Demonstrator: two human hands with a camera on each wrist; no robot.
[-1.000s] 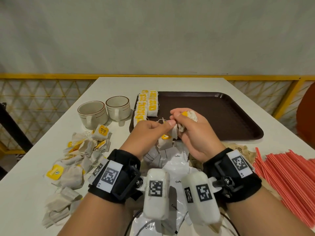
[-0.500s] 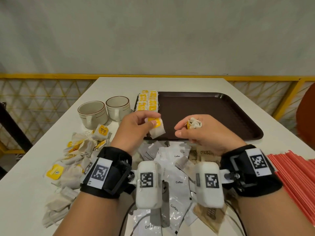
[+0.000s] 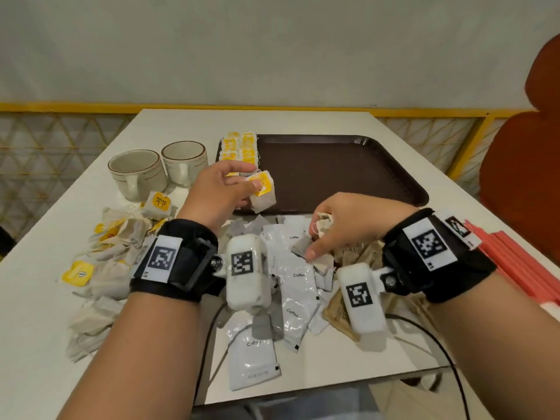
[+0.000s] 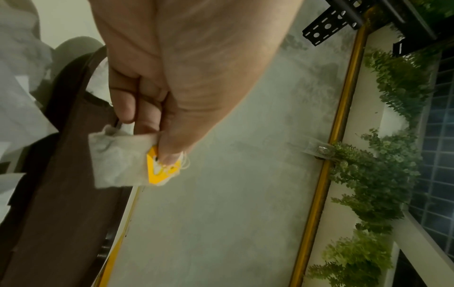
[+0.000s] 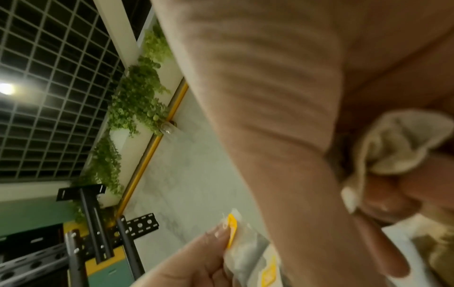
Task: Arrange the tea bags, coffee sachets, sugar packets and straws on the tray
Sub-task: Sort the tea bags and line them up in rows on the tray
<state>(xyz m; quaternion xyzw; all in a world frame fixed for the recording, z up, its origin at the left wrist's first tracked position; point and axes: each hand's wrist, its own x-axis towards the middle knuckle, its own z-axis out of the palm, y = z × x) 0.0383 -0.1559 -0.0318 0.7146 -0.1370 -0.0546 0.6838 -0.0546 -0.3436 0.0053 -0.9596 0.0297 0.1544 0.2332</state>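
My left hand (image 3: 239,189) pinches a white tea bag (image 3: 263,192) with a yellow tag (image 4: 157,168) over the near left corner of the brown tray (image 3: 348,165). Two rows of tea bags (image 3: 239,147) lie along the tray's left edge. My right hand (image 3: 330,231) grips a crumpled tea bag (image 3: 323,224) in its curled fingers (image 5: 383,200), low over the pile of white coffee sachets (image 3: 291,277). Loose tea bags (image 3: 106,253) lie heaped at the left. Brown sugar packets (image 3: 354,256) lie partly under my right wrist. Red straws (image 3: 521,268) lie at the right.
Two cream mugs (image 3: 157,171) stand left of the tray. A black cable (image 3: 424,331) runs over the table's near edge (image 3: 333,386). A red chair back (image 3: 527,165) rises at the far right. Most of the tray's surface is bare.
The hands have separated. My left hand carried its tea bag forward toward the tray's left corner, while my right hand dropped back and down to the sachet pile with its crumpled tea bag.
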